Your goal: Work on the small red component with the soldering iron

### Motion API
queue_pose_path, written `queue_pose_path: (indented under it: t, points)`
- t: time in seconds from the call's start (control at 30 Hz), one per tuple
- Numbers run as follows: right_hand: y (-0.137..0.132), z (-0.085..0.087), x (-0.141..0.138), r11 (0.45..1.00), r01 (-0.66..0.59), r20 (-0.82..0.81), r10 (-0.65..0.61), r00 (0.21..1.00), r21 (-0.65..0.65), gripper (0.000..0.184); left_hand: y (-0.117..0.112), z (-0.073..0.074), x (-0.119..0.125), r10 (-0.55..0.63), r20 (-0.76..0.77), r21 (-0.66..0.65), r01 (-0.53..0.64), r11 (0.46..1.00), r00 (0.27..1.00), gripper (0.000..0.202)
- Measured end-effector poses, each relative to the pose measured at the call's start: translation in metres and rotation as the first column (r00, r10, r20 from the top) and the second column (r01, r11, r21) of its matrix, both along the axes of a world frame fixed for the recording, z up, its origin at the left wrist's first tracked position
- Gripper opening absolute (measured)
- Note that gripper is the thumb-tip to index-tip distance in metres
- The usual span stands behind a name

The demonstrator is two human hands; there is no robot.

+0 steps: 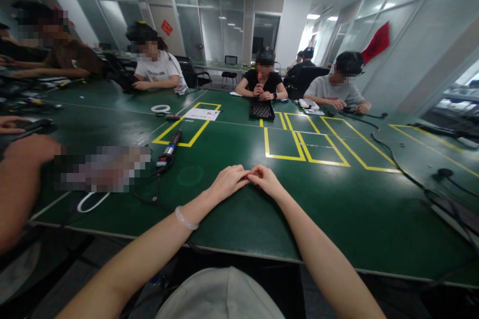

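My left hand (226, 182) and my right hand (266, 179) meet over the green table (337, 209), fingertips pressed together in a pinch. A small reddish thing (248, 176) shows between the fingertips; I cannot make out what it is. A pale bangle (184, 219) sits on my left wrist. Both forearms rest over the table's near edge.
A dark cylindrical tool (171, 145) with cable lies left of my hands inside yellow tape marks (305, 147). A black tray (262, 109) stands before a seated person opposite. Other people sit around the table. A neighbour's arm (18, 179) is at my left. Cables (404, 169) run along the right.
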State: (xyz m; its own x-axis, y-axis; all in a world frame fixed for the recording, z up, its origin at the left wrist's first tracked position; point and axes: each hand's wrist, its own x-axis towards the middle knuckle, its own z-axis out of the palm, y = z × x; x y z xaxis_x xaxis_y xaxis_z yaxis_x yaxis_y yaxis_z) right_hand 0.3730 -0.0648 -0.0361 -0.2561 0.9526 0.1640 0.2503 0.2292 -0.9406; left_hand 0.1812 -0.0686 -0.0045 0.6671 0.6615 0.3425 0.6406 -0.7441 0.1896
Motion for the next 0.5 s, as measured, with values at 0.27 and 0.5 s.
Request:
queue_pose_path:
  t: [0.27,0.5]
  points:
    - [0.0005,0.0018,0.0020,1.000,-0.006,-0.054,0.007,0.999,0.020,0.022,-0.0040,0.0029,0.0024,0.015,0.104,-0.063,-0.008,0.998,0.994,0.023]
    - [-0.0023,0.0065,0.0006,0.999,-0.047,-0.104,0.044,0.994,-0.027,0.025,-0.0065,0.0076,0.0022,0.016,0.154,-0.050,-0.009,0.999,0.988,0.015]
